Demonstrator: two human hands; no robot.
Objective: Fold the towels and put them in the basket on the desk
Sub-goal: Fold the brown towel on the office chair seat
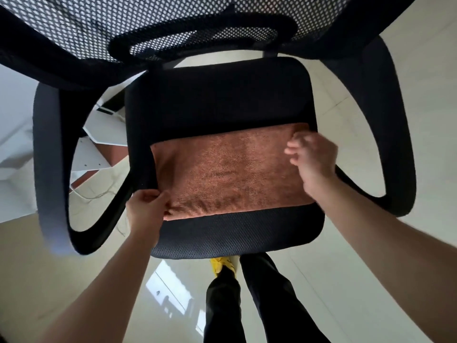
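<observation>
Orange-brown towel lies flat across the office chair seat, toward its front edge. Left grip pinches the towel's near-left corner, likely anchoring it for a fold. Right grip hovers, blurred, over the far-right corner; clasping or not, can't tell.

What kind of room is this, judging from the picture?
Probably an office or study: a mesh-backed office chair with armrests, a glossy tiled floor, and cables beside white furniture on the left.

Rust-orange towel, black seat, white-dotted black mesh backrest, yellow shoe, perhaps cream floor tiles
</observation>
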